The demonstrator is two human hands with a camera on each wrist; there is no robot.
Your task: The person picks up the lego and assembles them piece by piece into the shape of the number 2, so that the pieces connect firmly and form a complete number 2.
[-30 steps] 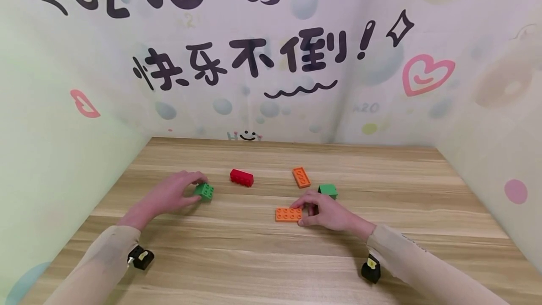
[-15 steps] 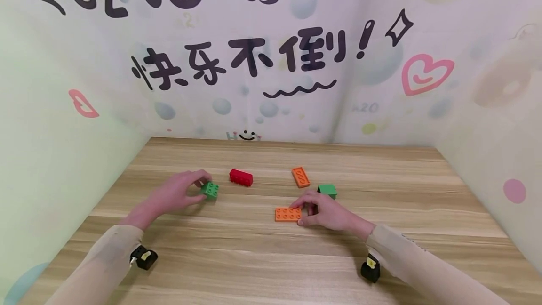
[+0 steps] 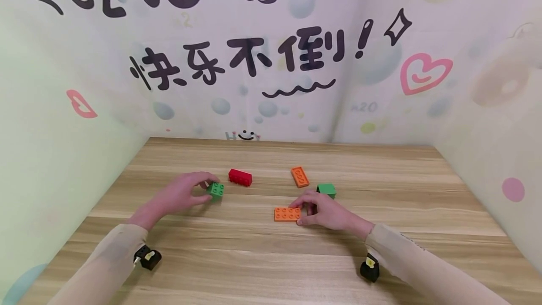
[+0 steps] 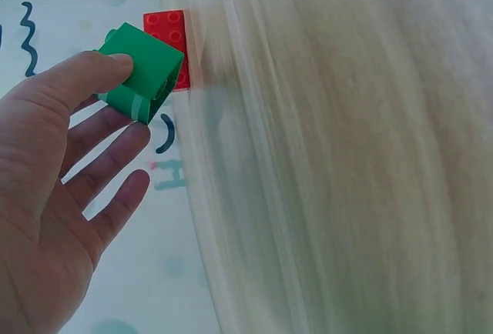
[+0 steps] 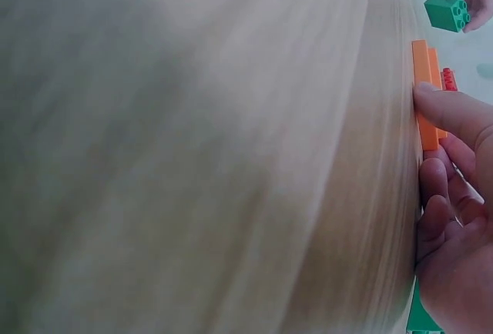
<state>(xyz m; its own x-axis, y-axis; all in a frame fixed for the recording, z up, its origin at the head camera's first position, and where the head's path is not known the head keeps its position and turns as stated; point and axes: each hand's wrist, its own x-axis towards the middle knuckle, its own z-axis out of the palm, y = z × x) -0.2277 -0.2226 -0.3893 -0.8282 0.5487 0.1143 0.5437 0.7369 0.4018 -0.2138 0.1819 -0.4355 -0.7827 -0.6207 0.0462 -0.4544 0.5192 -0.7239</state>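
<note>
My left hand pinches a green four-stud toy brick above the wood-grain table, my right hand grips one end of an orange eight-stud brick, studs up

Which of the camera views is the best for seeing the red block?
The head view: there the red block lies in full sight, nothing in front. The left wrist view shows it closer, but the held green block hides part; the right wrist view shows only a small piece past the orange block.

beige long sleeves | right sleeve: small dark lettering | black boxy wrist cameras, yellowish labels
</note>
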